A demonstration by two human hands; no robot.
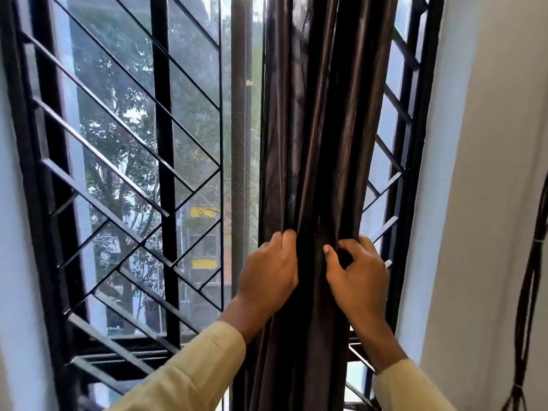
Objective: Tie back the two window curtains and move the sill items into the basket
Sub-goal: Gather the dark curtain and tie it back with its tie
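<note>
A dark brown curtain [314,129] hangs bunched into a narrow column in front of the right half of the window. My left hand [268,272] grips its left folds, fingers curled into the cloth. My right hand [357,271] pinches the folds on its right side, thumb and fingers closed on the fabric. Both hands sit at the same height, close together. No tie-back, sill items or basket are in view.
A black metal window grille [124,179] with diagonal bars fills the left and centre, trees and a building behind it. A white wall [486,173] stands at right, with a bundle of dark cords [530,277] hanging near the right edge.
</note>
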